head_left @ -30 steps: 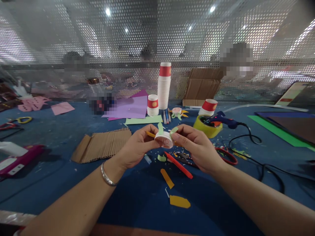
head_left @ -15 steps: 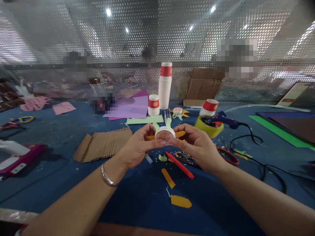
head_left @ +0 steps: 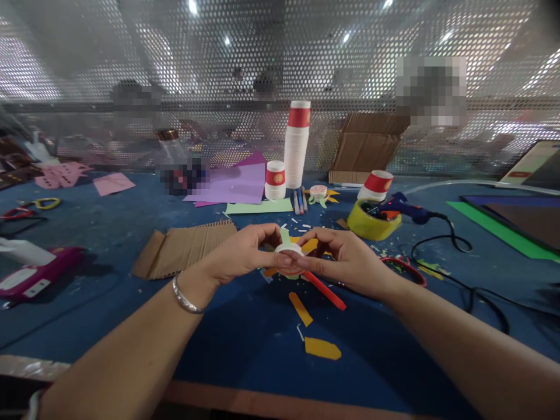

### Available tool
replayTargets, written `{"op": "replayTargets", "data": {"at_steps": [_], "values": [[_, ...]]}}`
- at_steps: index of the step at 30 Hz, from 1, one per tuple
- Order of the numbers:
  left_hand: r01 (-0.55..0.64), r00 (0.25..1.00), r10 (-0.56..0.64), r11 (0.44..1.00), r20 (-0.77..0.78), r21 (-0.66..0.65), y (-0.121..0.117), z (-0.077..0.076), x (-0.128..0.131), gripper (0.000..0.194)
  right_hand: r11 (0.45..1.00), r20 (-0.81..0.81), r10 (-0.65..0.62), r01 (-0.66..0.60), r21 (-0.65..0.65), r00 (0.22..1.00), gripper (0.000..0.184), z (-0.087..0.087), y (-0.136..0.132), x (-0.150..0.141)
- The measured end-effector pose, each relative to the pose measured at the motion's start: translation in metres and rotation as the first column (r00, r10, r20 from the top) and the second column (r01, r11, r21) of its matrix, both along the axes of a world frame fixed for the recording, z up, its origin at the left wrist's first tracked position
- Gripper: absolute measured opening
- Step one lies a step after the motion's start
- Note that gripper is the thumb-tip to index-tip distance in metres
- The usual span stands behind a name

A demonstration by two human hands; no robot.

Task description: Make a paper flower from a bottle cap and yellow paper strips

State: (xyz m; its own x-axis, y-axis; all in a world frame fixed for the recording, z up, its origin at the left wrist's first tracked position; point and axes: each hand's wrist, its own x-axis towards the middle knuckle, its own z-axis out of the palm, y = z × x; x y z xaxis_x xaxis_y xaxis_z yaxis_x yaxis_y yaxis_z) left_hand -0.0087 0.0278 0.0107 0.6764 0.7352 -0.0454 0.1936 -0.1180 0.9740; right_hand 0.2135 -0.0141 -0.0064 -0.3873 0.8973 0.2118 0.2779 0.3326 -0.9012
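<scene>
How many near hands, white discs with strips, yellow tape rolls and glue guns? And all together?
Hands: 2, left hand and right hand
White discs: 2, held disc and far disc
Yellow tape roll: 1
Glue gun: 1
Total: 6

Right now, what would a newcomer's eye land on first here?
Probably the tall stack of paper cups, upright at the back middle. Then the left hand and right hand, front and centre, holding a small white disc with a pale green strip sticking up. To their right, a blue glue gun rests over a yellow tape roll.
</scene>
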Motion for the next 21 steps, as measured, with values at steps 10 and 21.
{"op": "replayTargets", "data": {"at_steps": [10, 21], "values": [[-0.12, 0.992, 0.121, 0.992, 0.042, -0.031, 0.004, 0.0, 0.0, 0.028, 0.982, -0.039, -0.179, 0.181, 0.059, 0.983, 0.027, -0.002, 0.003, 0.0], [-0.274, 0.877, 0.338, 0.936, 0.342, -0.222, 0.012, -0.005, 0.004, 0.022, 0.88, -0.01, -0.442, 0.435, 0.19, 0.897, 0.015, 0.014, 0.022, 0.043]]}}
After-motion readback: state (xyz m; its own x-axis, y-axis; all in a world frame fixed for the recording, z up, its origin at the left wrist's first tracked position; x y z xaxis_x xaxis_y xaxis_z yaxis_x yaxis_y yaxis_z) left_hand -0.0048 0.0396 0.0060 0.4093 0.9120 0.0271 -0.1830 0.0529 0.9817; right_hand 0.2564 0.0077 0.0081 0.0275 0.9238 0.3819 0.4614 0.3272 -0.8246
